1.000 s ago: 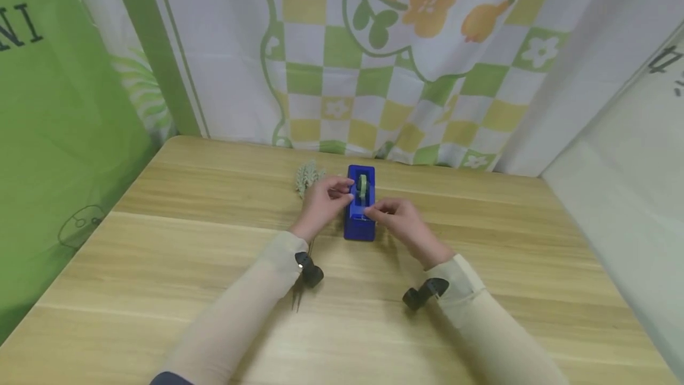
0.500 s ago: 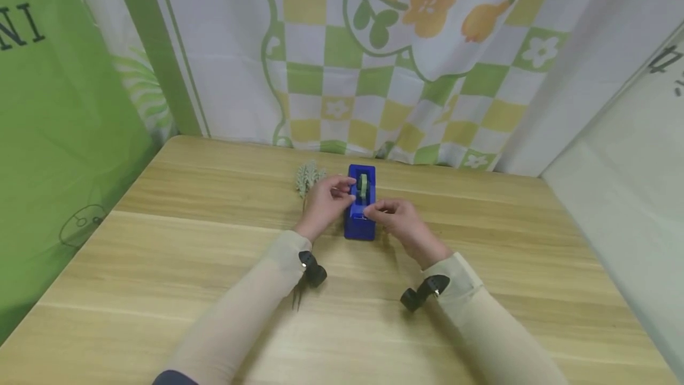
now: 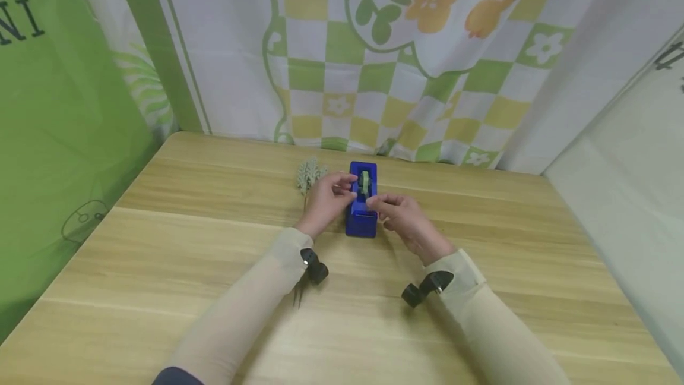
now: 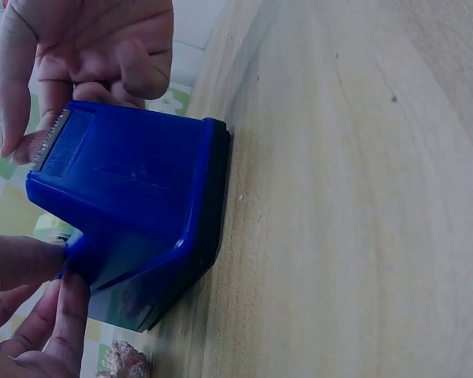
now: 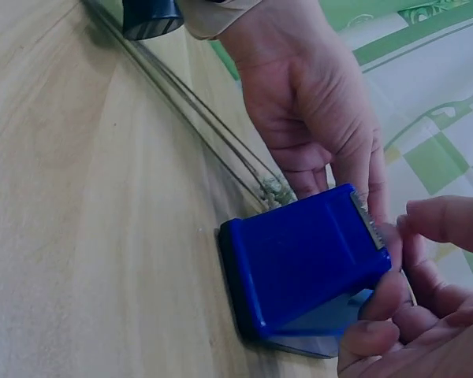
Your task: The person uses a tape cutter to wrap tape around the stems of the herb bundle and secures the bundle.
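A blue tape dispenser [image 3: 361, 224] stands on the wooden table, a roll of pale green tape [image 3: 365, 182] set in its well. My left hand [image 3: 325, 202] pinches the dispenser's left side wall between thumb and fingers, as the left wrist view shows. Right behind the toothed cutter [image 4: 51, 140], the thumb and forefinger of my right hand [image 3: 402, 218] come together on the tape's end; the strip itself is barely visible. Beside the left hand lies a sprig of grey-green artificial foliage [image 3: 310, 174], its thin stems [image 5: 197, 110] running back under the left wrist.
The wooden table [image 3: 481, 242] reaches to a checked, flowered curtain [image 3: 374, 82] at the back. A green cloth [image 3: 59, 106] hangs on the left and a pale wall sheet [image 3: 625, 153] on the right. Each wrist carries a black camera [image 3: 315, 269].
My right fingertips have shifted slightly away from me, from the cutter edge toward the roll. The left hand keeps its place on the dispenser; the head view has tilted a little.
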The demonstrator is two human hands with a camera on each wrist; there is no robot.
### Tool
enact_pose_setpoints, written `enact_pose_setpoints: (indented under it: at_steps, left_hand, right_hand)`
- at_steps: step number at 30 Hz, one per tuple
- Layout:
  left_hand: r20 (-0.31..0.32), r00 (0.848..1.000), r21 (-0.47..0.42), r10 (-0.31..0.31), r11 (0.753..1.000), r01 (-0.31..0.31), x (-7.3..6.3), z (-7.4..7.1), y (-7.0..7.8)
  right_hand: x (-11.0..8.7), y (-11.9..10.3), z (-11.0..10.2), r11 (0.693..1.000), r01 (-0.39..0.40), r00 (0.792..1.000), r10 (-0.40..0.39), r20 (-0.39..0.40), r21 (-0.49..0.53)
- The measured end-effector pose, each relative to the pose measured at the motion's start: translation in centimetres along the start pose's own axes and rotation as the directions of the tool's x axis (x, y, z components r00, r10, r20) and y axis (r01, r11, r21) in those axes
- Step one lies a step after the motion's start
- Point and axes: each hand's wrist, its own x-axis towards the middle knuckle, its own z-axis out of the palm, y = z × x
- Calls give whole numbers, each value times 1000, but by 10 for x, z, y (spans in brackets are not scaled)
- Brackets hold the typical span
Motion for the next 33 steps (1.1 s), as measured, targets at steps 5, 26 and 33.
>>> enact_pose_setpoints:
  at_steps: [5, 26, 33]
  left_hand:
    - [3, 1000, 3, -2, 1000, 2, 0, -1, 0]
    - [1, 1000, 25, -4, 1000, 4, 3, -1, 0]
    - [-1, 1000, 17, -10, 1000, 10, 1, -1, 0]
  right_hand:
    - [-1, -3, 0, 1000, 0, 1000, 0, 8, 25]
    - [-9, -5, 7, 998, 17, 999, -15, -39, 52]
    - [-14, -3, 8, 997, 34, 999, -32, -25, 65]
